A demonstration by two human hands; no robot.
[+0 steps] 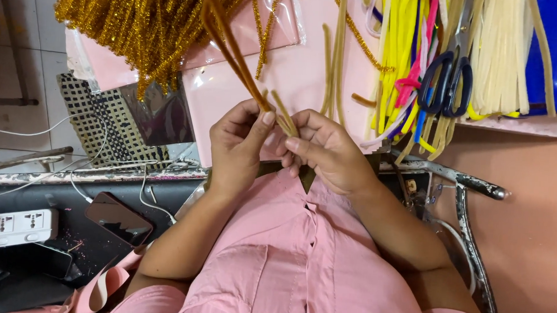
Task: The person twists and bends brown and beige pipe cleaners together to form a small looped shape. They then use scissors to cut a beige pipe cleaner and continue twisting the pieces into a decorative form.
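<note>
Your left hand point(237, 143) pinches a bundle of brown pipe cleaners point(233, 47) between thumb and forefinger, the stems running up and away from your grip. Your right hand point(325, 153) pinches their short tan ends point(284, 118), which stick up just between the two thumbs. Keep both pinches close together so the stems stay gathered, and work right at the thumb tips. You seem to be twisting the ends, though your fingers hide the joint. Scissors point(446, 82) lie well apart, on the yellow pipe cleaners point(398, 49).
</note>
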